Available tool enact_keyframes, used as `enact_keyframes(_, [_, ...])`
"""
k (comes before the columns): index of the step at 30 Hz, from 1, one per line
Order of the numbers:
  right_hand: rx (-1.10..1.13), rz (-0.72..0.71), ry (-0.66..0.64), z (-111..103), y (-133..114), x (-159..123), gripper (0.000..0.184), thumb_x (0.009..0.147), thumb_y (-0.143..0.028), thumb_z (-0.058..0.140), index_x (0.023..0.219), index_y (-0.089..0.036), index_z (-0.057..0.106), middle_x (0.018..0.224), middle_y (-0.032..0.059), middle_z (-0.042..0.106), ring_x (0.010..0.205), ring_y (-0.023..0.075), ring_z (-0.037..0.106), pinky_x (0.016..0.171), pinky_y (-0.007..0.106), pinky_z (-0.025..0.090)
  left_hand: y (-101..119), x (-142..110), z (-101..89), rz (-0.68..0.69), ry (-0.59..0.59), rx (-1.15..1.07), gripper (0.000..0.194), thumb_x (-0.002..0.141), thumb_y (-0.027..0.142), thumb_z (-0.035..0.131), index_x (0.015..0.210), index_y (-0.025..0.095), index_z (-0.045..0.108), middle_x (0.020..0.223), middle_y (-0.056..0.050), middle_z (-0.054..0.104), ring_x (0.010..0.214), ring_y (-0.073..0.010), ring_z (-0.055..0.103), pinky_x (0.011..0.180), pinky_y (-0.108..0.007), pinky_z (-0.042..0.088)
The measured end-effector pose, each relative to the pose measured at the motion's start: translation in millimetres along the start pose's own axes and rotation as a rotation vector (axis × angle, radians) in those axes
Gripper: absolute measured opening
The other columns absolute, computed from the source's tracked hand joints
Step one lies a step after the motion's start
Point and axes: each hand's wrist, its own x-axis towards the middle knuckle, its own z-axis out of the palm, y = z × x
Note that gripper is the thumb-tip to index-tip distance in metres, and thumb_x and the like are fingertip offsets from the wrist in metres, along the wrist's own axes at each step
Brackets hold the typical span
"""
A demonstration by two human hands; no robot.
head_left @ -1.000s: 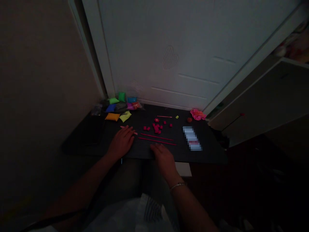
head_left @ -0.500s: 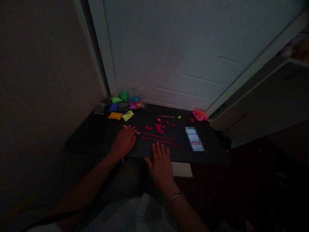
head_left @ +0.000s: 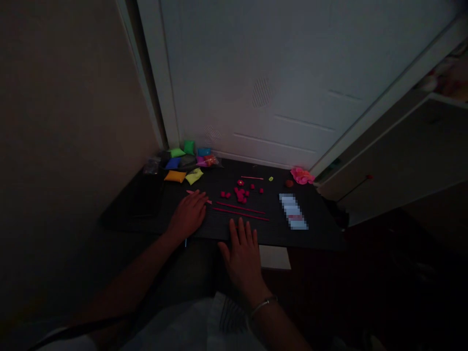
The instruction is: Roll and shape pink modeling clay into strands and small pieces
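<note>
My left hand (head_left: pixel 188 212) lies on the dark table with its fingers stretched out, partly over a pink flat tool (head_left: pixel 193 192). My right hand (head_left: pixel 243 248) is spread palm down at the table's front edge, open. Between its fingers shows a bit of red clay (head_left: pixel 237 227); most of that piece is hidden. Two long thin red clay strands (head_left: pixel 239 213) lie side by side just beyond the right fingertips. Behind them is a cluster of small red clay lumps (head_left: pixel 240 195), with several loose ones around it.
Colored clay packets (head_left: pixel 175 176) are grouped at the back left. A thin pink stick (head_left: pixel 252 178) and a small yellow-green piece (head_left: pixel 271 179) lie behind the lumps. To the right are a phone with a blurred screen (head_left: pixel 293 212), a reddish-brown ball (head_left: pixel 289 184) and a pink ruffled object (head_left: pixel 302 176).
My right hand has drawn back slightly toward me, and a bit of red clay now shows between its fingers. The left hand stays in place.
</note>
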Motion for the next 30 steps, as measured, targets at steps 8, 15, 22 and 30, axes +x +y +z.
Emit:
enact_keyframes(8, [-0.061,0.069,0.088,-7.1,29.3,-9.7,0.051,0.089,-0.034,0.029,0.134,-0.010,0.031,0.142,0.0125,0.027,0.132,0.0272,0.017,0.104,0.051,0.016,56.1,-21.0,-8.6,0.163,-0.028,-0.047,0.038,0.085,0.021,0.034,0.118,0.017,0.054,0.123,-0.007,0.055,0.122,-0.0215,0.040,0.101,-0.042,0.030])
enact_keyframes(15, [-0.097,0.052,0.024,-9.5,31.5,-7.3,0.045,0.089,-0.034,0.034,0.129,-0.015,0.042,0.141,0.0118,0.029,0.131,0.0281,0.021,0.104,0.051,0.017,107.0,-32.0,10.8,0.123,-0.170,-0.007,0.044,0.086,0.030,0.032,0.125,0.014,0.046,0.134,-0.008,0.043,0.127,-0.0237,0.032,0.105,-0.044,0.022])
enact_keyframes(22, [-0.073,0.036,0.004,-8.6,31.6,-8.7,0.043,0.090,-0.029,0.030,0.128,-0.012,0.043,0.135,0.0086,0.041,0.129,0.0257,0.027,0.104,0.048,0.018,105.7,-27.6,8.6,0.077,-0.213,0.008,0.046,0.086,0.031,0.030,0.127,0.014,0.043,0.134,-0.007,0.043,0.127,-0.0234,0.032,0.104,-0.045,0.022])
enact_keyframes(30, [-0.080,0.017,0.008,-6.6,33.7,-17.8,0.046,0.089,-0.032,0.033,0.130,-0.012,0.040,0.135,0.0095,0.040,0.128,0.0275,0.030,0.102,0.049,0.021,98.7,-36.4,4.9,0.157,-0.233,0.006,0.046,0.087,0.031,0.029,0.130,0.018,0.039,0.137,-0.006,0.039,0.126,-0.0233,0.033,0.104,-0.045,0.022])
